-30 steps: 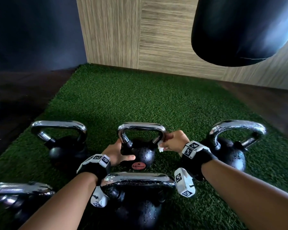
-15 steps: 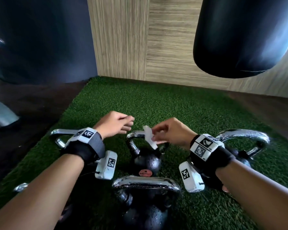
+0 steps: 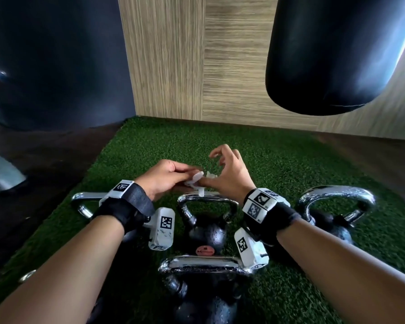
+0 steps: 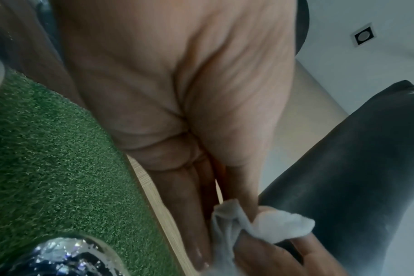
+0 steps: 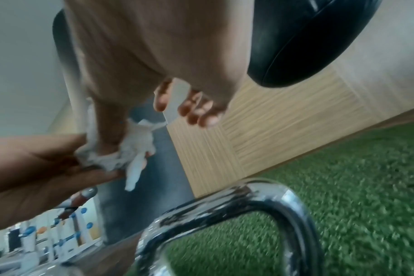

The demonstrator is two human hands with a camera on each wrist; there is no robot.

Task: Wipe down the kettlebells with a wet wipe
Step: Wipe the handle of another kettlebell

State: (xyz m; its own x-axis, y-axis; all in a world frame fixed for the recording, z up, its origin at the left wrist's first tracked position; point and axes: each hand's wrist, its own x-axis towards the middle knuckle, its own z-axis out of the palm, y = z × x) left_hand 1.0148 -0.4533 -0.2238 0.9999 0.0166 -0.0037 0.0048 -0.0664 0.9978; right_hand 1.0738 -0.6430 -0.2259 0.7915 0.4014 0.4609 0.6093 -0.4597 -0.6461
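Both hands meet above the middle kettlebell (image 3: 207,226) in the head view, with a crumpled white wet wipe (image 3: 195,181) between them. The left hand (image 3: 166,175) pinches the wipe between thumb and fingers. The right hand (image 3: 229,176) has its thumb in the wipe, while its other fingers (image 3: 216,153) are spread and loosely curled, clear of it.

From the head view, four kettlebells sit on the green turf (image 3: 150,146): the middle one at 12 o'clock from the person, a nearer kettlebell (image 3: 204,305) directly below it, a right kettlebell (image 3: 332,218) at 2 o'clock, and a left kettlebell (image 3: 82,204) at 10 o'clock, mostly hidden behind the left wrist. Water beads show on the black bodies and chrome handles. A black punching bag (image 3: 332,54) hangs at the upper right in front of a wood-grain wall (image 3: 197,54).

The left wrist view shows what the head view cannot: the palm side of the left hand (image 4: 177,93), its fingers (image 4: 184,205) laid along the wipe (image 4: 236,227) and a right-hand digit pressing into the cloth from below. The right wrist view adds the wipe (image 5: 128,149) wrapped round the right thumb, a strip of it dangling, the left hand (image 5: 35,164) gripping it from 9 o'clock, and a wet chrome handle (image 5: 236,205) just beneath.
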